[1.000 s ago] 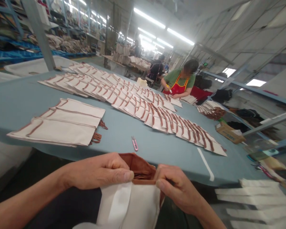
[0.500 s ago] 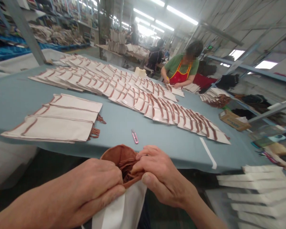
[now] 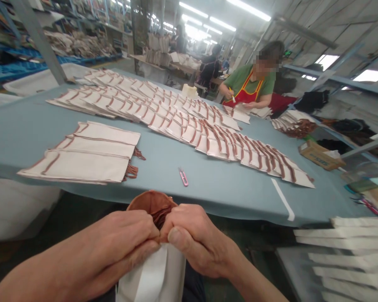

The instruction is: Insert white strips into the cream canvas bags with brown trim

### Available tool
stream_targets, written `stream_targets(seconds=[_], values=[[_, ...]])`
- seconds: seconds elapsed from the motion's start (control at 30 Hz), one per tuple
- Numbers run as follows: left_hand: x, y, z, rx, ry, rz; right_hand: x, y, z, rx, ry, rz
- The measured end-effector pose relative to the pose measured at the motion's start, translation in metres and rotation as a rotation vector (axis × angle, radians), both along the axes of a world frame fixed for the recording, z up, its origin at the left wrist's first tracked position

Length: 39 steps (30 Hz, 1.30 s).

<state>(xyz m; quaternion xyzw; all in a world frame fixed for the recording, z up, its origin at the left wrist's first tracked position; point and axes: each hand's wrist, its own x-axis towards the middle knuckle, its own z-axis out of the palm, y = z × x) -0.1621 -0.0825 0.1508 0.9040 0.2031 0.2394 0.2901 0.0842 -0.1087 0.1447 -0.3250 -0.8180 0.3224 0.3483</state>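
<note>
Both hands grip the top edge of a cream fabric bag (image 3: 173, 277) with a rust-brown lining, held upright below the table's front edge. My left hand (image 3: 126, 235) is closed on the rim at the left, thumb outside and fingers curled over. Close beside it, my right hand (image 3: 198, 239) pinches the same rim, the fingertips of the two almost touching. Behind them the brown lining (image 3: 148, 202) stands up, with bunched brown strips inside the mouth. A white strip lies along the bag's near face. Pink thread snips (image 3: 183, 177) lie on the table beyond my hands.
On the blue-green table (image 3: 164, 167), a small stack of cream bags (image 3: 85, 161) sits at left. Long overlapping rows of similar bags (image 3: 189, 130) cross the middle. A co-worker (image 3: 252, 84) works at the far side. Cream pieces (image 3: 349, 251) are piled at lower right, near a cardboard box (image 3: 319, 155).
My right hand has moved left along the rim, closing up against my left hand; its fingers have come out of the bag's mouth. The view has shifted slightly.
</note>
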Motion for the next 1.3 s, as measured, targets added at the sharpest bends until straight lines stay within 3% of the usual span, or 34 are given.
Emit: stream_targets(seconds=[0.17,0.33,0.4,0.53,0.6,0.77,0.87,0.93,1.1,1.2,1.3], values=[[-0.001,-0.004,0.005,0.043,-0.038,-0.011,-0.004,-0.001,-0.002,-0.081,0.053,-0.021],[0.001,-0.006,0.000,-0.117,-0.011,0.009,-0.018,-0.010,-0.019,-0.256,0.307,-0.025],[0.002,-0.003,-0.004,-0.208,-0.025,0.007,-0.026,-0.013,-0.029,-0.161,0.367,-0.073],[0.005,0.006,-0.008,-0.419,-0.098,-0.007,-0.035,-0.011,-0.040,0.252,0.280,-0.236],[0.004,0.011,-0.007,-0.479,-0.108,-0.017,-0.032,-0.009,-0.038,0.263,0.265,-0.242],[0.000,0.014,0.000,-0.500,-0.075,-0.057,-0.012,-0.010,-0.013,0.073,0.117,-0.083],[-0.005,0.013,0.001,-0.534,-0.047,-0.051,-0.007,-0.011,-0.001,0.074,0.009,-0.058],[-0.008,0.013,0.001,-0.548,-0.040,-0.038,-0.010,-0.010,0.002,0.192,-0.039,-0.097],[-0.012,0.018,0.004,-0.541,-0.015,0.012,-0.030,-0.005,0.000,0.656,-0.231,-0.288],[-0.007,0.016,0.010,-0.496,-0.060,0.009,-0.032,-0.007,-0.003,0.774,-0.283,-0.281],[-0.003,0.014,0.006,-0.440,-0.092,-0.032,-0.023,-0.004,-0.021,0.859,-0.316,-0.263]])
